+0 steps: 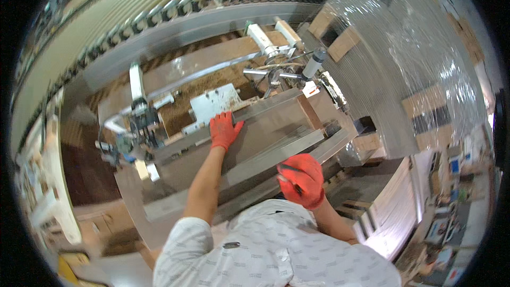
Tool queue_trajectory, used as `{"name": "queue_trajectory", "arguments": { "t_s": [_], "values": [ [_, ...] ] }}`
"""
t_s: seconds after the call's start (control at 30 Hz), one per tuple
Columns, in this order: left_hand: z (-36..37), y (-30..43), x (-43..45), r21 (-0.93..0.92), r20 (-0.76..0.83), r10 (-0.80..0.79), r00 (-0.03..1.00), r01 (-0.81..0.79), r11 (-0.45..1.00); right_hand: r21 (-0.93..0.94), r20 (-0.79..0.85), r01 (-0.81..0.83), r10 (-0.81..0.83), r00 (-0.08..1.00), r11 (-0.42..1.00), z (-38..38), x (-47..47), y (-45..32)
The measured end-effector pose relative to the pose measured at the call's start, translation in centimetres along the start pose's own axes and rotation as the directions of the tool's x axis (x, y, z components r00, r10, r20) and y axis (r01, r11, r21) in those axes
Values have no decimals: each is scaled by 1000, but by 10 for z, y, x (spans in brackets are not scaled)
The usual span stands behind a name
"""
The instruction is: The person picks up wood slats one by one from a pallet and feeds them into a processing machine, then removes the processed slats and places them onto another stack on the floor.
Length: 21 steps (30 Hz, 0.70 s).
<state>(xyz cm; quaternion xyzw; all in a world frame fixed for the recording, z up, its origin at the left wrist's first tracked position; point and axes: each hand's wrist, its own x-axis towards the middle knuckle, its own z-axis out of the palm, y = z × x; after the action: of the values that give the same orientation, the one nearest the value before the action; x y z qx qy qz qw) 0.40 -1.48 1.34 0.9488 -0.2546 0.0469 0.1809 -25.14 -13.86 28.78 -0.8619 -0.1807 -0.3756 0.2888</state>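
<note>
My left hand (pixel 225 129), in a red glove, rests with its fingers slightly spread on the long grey bar (pixel 265 105) along the front of a woodworking machine. Just beyond the fingertips lies a pale metal plate (pixel 215 101) with holes. My right hand (pixel 301 179), also gloved in red, is curled close to my body around a slim dark object (pixel 291 168); its kind is unclear. Between the hands a flat brown surface (pixel 263 135) carries a long greyish strip (pixel 279 149). The strip lies just beyond my right hand.
Pneumatic cylinders (pixel 261 38) and a clamp unit (pixel 143 113) stand on the machine, with sawdust (pixel 203 73) around them. Behind runs a roller conveyor (pixel 159 8). A film-wrapped stack (pixel 398 67) rises at the right. A white tag (pixel 310 88) lies near the bar's right end.
</note>
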Motion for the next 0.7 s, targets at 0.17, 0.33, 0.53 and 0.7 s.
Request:
{"name": "queue_trajectory", "arguments": {
  "t_s": [0.17,0.33,0.53,0.7],
  "values": [
    [1,-10,-2,-48,-6,-30,1000,30,998,190,95,-92,75,993,978,-96,50,-86],
    [-1,-5,-1,-35,-23,-16,1000,16,999,377,-28,181,-184,982,908,-133,51,-98],
    [-3,-4,2,-39,-45,-28,999,26,999,428,-114,264,-238,965,864,-148,41,-79],
    [-3,-1,1,6,-5,-40,999,40,999,444,-175,299,-245,954,845,-166,32,-56]
  ]
}}
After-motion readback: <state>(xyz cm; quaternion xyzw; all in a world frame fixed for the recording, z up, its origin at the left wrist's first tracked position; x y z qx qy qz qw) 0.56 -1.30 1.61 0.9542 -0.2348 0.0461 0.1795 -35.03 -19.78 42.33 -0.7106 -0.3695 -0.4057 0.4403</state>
